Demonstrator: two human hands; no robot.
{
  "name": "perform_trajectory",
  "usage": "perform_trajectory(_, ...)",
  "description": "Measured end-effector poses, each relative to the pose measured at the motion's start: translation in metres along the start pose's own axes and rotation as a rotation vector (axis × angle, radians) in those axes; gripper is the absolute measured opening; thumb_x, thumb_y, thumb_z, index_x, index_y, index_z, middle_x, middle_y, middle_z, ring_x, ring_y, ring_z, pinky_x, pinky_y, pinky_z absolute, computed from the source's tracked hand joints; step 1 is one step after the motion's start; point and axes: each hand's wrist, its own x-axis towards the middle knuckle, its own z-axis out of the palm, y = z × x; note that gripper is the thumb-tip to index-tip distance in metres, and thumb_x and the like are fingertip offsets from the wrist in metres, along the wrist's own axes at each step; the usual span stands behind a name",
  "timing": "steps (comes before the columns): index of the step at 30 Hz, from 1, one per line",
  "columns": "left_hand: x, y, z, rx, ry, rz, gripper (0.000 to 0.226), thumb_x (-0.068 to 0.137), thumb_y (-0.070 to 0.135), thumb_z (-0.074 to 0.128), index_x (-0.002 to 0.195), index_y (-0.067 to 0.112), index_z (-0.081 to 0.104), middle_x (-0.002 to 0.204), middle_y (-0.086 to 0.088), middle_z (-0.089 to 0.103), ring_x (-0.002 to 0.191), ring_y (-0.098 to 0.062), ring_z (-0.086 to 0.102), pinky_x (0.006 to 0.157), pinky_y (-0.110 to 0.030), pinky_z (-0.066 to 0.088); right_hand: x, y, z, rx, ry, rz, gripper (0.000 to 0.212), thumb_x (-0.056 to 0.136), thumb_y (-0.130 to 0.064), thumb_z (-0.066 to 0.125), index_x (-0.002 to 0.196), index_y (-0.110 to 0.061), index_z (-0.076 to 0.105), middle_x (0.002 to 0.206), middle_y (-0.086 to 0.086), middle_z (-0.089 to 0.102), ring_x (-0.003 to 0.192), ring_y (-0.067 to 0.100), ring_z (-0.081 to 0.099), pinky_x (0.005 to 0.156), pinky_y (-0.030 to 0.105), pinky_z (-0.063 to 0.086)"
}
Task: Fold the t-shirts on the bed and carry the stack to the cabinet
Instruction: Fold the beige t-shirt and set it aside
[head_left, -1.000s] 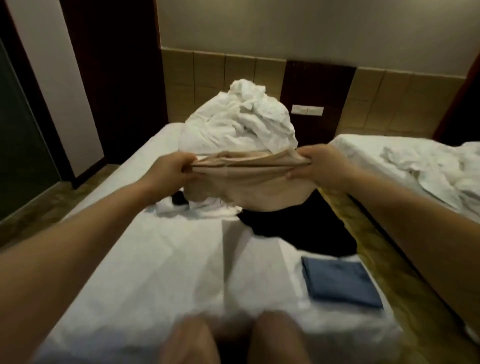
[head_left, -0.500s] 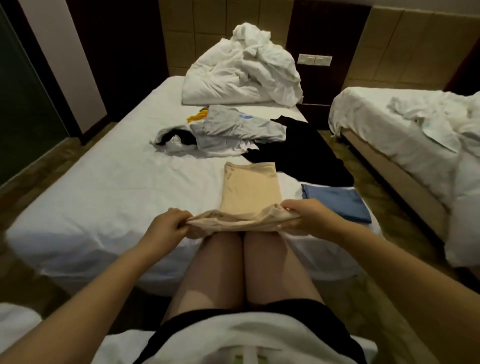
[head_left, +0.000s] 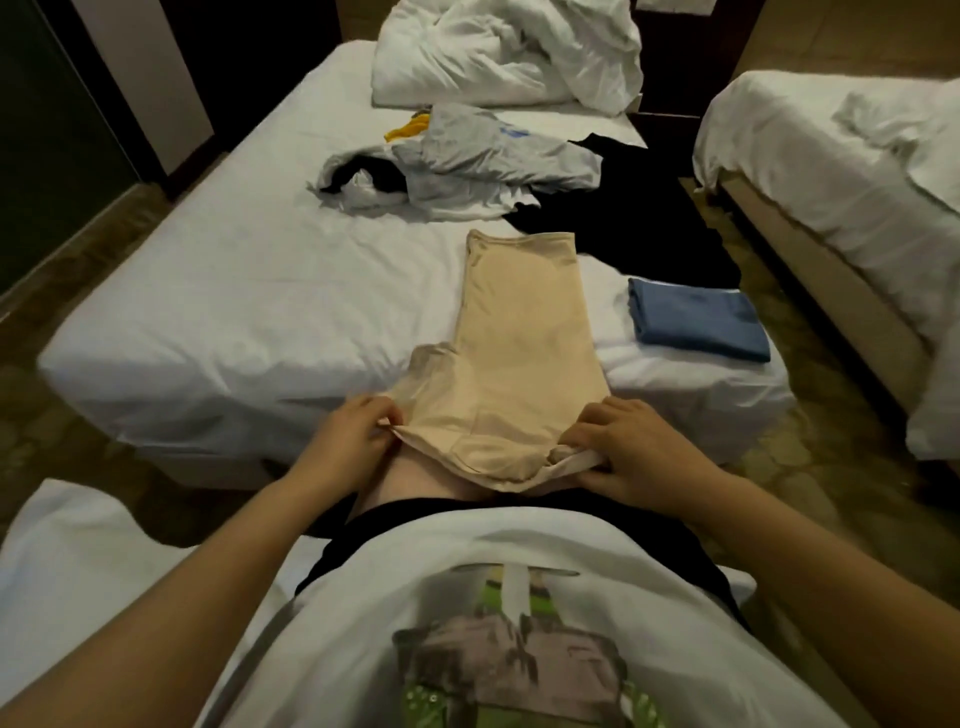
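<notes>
A person's left hand (head_left: 347, 441) and right hand (head_left: 631, 451) each pinch a near corner of a beige t-shirt (head_left: 519, 343), fingers curled on the fabric. It stretches from their lap onto the bed (head_left: 249, 291), left of a folded blue t-shirt (head_left: 698, 325) and before a heap of unfolded clothes (head_left: 467, 161).

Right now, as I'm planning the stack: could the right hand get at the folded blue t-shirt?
Probably yes: the right hand grips the beige t-shirt, but the blue t-shirt lies uncovered on the bed just ahead, nothing between.
</notes>
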Motion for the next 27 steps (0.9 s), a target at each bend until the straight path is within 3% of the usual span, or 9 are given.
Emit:
perform_trajectory(4, -0.010, 0.004, 0.010, -0.044, 0.021, -0.037, 0.020, 0.089, 0.004, 0.050, 0.105, 0.010, 0.060, 0.110, -0.011, 0.062, 0.101, -0.029, 0.057, 0.072, -0.026, 0.034, 0.007, -0.014, 0.000, -0.062, 0.081, -0.042, 0.038, 0.078, -0.057, 0.042, 0.099, -0.034, 0.065, 0.091, -0.006, 0.061, 0.084, 0.020, 0.058, 0.073, 0.036, 0.043)
perform_trajectory(8, -0.013, 0.010, 0.014, -0.130, 0.004, 0.054, 0.040, 0.088, 0.004, 0.057, 0.122, 0.023, 0.061, 0.138, -0.009, 0.048, 0.128, -0.024, 0.044, 0.100, -0.020, 0.030, 0.012, -0.025, 0.000, -0.075, 0.162, -0.106, 0.031, 0.076, -0.048, 0.043, 0.085, -0.031, 0.067, 0.079, -0.009, 0.062, 0.074, 0.017, 0.060, 0.066, 0.033, 0.046)
perform_trajectory(10, -0.014, 0.014, 0.016, -0.129, -0.030, 0.063, 0.037, 0.087, 0.010, 0.061, 0.120, 0.026, 0.062, 0.144, -0.011, 0.040, 0.132, -0.023, 0.039, 0.102, -0.019, 0.027, 0.008, -0.026, 0.000, -0.049, 0.159, -0.076, 0.030, 0.076, -0.045, 0.043, 0.083, -0.029, 0.066, 0.078, -0.008, 0.063, 0.073, 0.016, 0.061, 0.066, 0.034, 0.046)
perform_trajectory(12, -0.015, 0.016, 0.018, -0.141, -0.039, 0.055, 0.036, 0.085, 0.013, 0.065, 0.118, 0.026, 0.064, 0.147, -0.010, 0.037, 0.134, -0.021, 0.036, 0.099, -0.014, 0.025, 0.002, -0.024, 0.000, -0.027, 0.100, -0.042, 0.032, 0.076, -0.047, 0.040, 0.085, -0.029, 0.066, 0.081, -0.008, 0.064, 0.075, 0.017, 0.061, 0.071, 0.034, 0.045)
perform_trajectory(16, -0.016, 0.019, 0.019, -0.203, -0.088, 0.052, 0.046, 0.085, 0.013, 0.063, 0.126, 0.033, 0.055, 0.151, -0.005, 0.026, 0.139, -0.015, 0.026, 0.093, -0.006, 0.025, -0.003, -0.025, -0.002, 0.032, -0.074, 0.003, 0.059, 0.076, -0.066, 0.022, 0.102, -0.031, 0.062, 0.099, -0.009, 0.060, 0.094, 0.014, 0.055, 0.087, 0.033, 0.038)
perform_trajectory(19, -0.017, 0.017, 0.020, -0.212, -0.082, -0.012, 0.053, 0.085, 0.015, 0.060, 0.135, 0.026, 0.045, 0.150, -0.003, 0.025, 0.136, -0.017, 0.030, 0.095, -0.013, 0.027, 0.003, -0.030, -0.013, 0.157, 0.002, 0.019, 0.059, 0.077, -0.071, 0.027, 0.100, -0.032, 0.064, 0.096, -0.011, 0.061, 0.091, 0.011, 0.055, 0.084, 0.031, 0.040)
perform_trajectory(22, -0.018, 0.013, 0.020, -0.343, 0.061, -0.176, 0.047, 0.085, 0.013, 0.058, 0.131, 0.016, 0.047, 0.137, -0.008, 0.042, 0.122, -0.021, 0.046, 0.092, -0.020, 0.033, 0.024, -0.039, -0.021, 0.159, 0.063, 0.009, 0.049, 0.085, -0.061, 0.034, 0.104, -0.029, 0.066, 0.098, -0.006, 0.062, 0.092, 0.016, 0.055, 0.078, 0.030, 0.038)
perform_trajectory(24, -0.017, 0.013, 0.018, -0.386, 0.098, -0.310, 0.041, 0.088, 0.014, 0.056, 0.128, 0.016, 0.047, 0.129, -0.011, 0.049, 0.111, -0.022, 0.053, 0.085, -0.027, 0.038, 0.043, -0.045, -0.020, 0.091, 0.015, 0.002, 0.039, 0.094, -0.049, 0.037, 0.115, -0.028, 0.063, 0.110, -0.004, 0.062, 0.102, 0.020, 0.054, 0.083, 0.033, 0.038)
perform_trajectory(27, -0.015, 0.014, 0.016, -0.335, 0.054, -0.376, 0.038, 0.092, 0.023, 0.053, 0.128, 0.019, 0.045, 0.123, -0.012, 0.055, 0.106, -0.025, 0.055, 0.077, -0.030, 0.039, 0.064, -0.052, -0.011, 0.045, -0.081, -0.025, 0.037, 0.098, -0.038, 0.037, 0.129, -0.028, 0.054, 0.127, -0.004, 0.056, 0.114, 0.022, 0.049, 0.088, 0.034, 0.037)
